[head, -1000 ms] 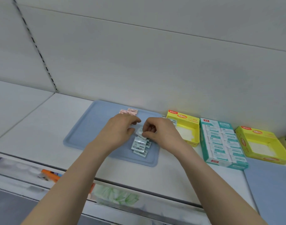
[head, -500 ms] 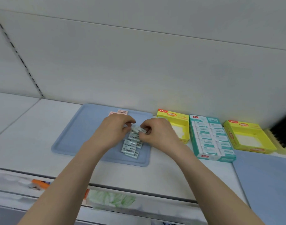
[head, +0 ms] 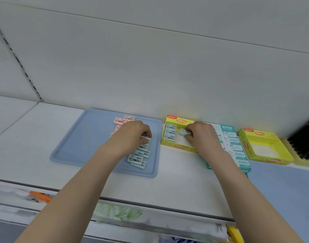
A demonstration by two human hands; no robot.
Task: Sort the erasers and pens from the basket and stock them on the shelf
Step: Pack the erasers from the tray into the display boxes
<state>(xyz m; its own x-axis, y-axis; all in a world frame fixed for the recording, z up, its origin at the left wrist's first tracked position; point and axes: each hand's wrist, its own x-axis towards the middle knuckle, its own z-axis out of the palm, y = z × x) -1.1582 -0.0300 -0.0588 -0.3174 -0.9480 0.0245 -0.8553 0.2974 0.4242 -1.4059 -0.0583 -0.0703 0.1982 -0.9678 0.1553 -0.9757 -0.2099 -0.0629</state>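
– Erasers: where are they seen?
– A loose pile of pale-green erasers (head: pixel 138 157) is laid on the right part of the blue tray (head: pixel 83 146), and pink erasers (head: pixel 123 120) are laid near the tray's back edge. A few boxed erasers (head: pixel 170 132) are stacked against the left wall of the first yellow box (head: pixel 178 146), which is stood on the shelf (head: pixel 176 181) just right of the tray.
– And the hands?
– The left hand (head: pixel 131 135) is held over the pile, its fingers curled down onto the uppermost eraser (head: pixel 145 138); whether that one is lifted cannot be told. The right hand (head: pixel 201 135) is held over the first yellow box, and a wrapped eraser (head: pixel 184 132) is pinched between thumb and fingertips inside the box's opening.
– What else is set on the shelf?
– A teal box (head: pixel 208 165) packed with erasers is partly hidden by the right forearm. A second yellow box (head: pixel 271 160) is placed beyond it, then dark items (head: pixel 306 142) too blurred to be named
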